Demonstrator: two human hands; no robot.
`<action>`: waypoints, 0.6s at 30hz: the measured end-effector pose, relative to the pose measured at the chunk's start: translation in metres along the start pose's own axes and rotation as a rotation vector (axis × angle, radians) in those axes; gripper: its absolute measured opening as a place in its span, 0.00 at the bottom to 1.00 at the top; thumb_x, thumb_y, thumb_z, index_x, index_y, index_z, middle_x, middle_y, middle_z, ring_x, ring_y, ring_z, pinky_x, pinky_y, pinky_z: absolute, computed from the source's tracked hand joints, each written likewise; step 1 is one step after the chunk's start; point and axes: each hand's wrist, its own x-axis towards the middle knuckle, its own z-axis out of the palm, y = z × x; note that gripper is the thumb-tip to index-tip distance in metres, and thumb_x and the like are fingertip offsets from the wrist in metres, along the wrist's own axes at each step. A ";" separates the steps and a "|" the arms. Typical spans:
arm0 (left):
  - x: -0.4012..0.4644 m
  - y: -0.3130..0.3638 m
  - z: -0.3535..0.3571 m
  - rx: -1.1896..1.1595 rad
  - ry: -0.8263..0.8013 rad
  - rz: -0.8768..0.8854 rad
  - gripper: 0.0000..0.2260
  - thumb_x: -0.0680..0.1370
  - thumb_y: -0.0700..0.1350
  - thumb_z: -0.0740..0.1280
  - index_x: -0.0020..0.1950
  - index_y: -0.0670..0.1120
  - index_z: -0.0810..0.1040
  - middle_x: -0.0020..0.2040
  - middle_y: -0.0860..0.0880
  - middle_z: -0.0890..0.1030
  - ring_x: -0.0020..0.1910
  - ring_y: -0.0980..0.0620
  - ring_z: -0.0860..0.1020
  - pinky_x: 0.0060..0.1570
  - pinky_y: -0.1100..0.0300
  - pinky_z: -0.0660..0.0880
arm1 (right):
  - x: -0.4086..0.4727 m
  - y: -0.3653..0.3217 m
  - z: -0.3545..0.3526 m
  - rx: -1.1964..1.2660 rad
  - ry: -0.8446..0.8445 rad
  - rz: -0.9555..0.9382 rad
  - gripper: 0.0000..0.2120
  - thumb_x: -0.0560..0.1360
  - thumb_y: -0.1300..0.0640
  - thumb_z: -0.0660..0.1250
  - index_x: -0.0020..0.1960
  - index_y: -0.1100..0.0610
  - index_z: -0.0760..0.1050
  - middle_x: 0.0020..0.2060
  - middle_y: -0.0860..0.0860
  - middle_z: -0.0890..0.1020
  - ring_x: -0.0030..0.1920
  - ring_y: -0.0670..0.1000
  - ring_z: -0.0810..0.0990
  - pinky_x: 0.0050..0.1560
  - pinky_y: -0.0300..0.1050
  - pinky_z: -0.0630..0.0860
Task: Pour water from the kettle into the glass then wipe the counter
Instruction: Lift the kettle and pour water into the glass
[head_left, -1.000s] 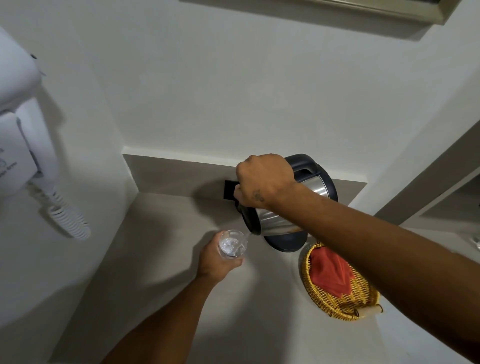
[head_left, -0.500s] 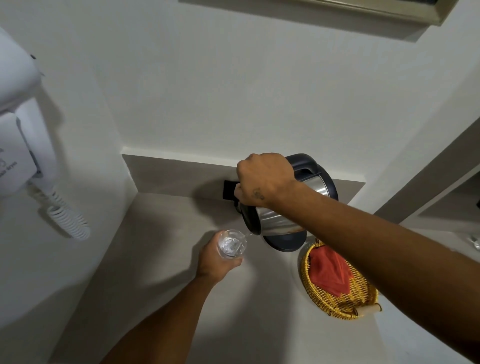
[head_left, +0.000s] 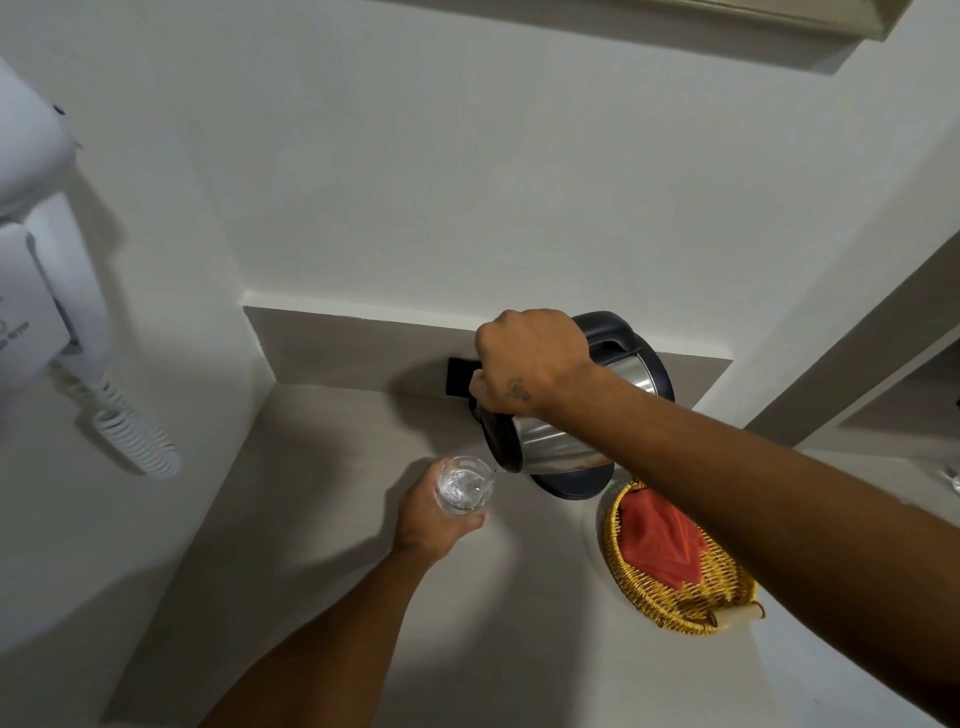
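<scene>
My right hand (head_left: 530, 358) grips the handle of a steel kettle (head_left: 561, 441) with a black lid, tilted to the left above its round black base (head_left: 571, 486). The spout sits just over the rim of a clear glass (head_left: 464, 486), which holds some water. My left hand (head_left: 431, 519) wraps around the glass from below and holds it a little above the grey counter (head_left: 311, 493). An orange-red cloth (head_left: 660, 540) lies in a yellow wicker basket (head_left: 670, 603) to the right of the kettle base.
A white wall-mounted hair dryer (head_left: 31, 249) with a coiled cord (head_left: 135, 441) hangs on the left wall. The counter sits in a corner, with walls at the back and left. A black socket plate (head_left: 460, 376) is on the backsplash behind the kettle.
The kettle stays tilted over the glass, which holds slightly more water. Both hands have hardly moved.
</scene>
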 end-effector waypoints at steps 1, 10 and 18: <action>0.000 0.000 0.000 0.002 0.002 -0.001 0.34 0.56 0.44 0.86 0.58 0.58 0.76 0.50 0.58 0.82 0.50 0.56 0.82 0.48 0.67 0.78 | 0.000 0.000 0.000 0.000 0.001 0.001 0.17 0.71 0.51 0.65 0.29 0.54 0.61 0.24 0.49 0.69 0.23 0.48 0.68 0.26 0.40 0.61; -0.001 0.004 -0.002 0.018 0.002 0.008 0.33 0.56 0.42 0.85 0.60 0.50 0.80 0.50 0.55 0.83 0.50 0.54 0.82 0.46 0.72 0.77 | -0.009 0.012 0.018 0.071 0.027 0.038 0.17 0.70 0.49 0.64 0.28 0.53 0.61 0.24 0.49 0.68 0.23 0.50 0.68 0.26 0.40 0.60; -0.001 0.005 -0.004 -0.025 0.002 0.000 0.33 0.56 0.40 0.86 0.58 0.52 0.80 0.52 0.55 0.84 0.51 0.53 0.83 0.52 0.55 0.82 | -0.043 0.062 0.067 0.564 0.111 0.477 0.13 0.68 0.44 0.66 0.30 0.52 0.75 0.27 0.48 0.79 0.30 0.50 0.77 0.30 0.42 0.73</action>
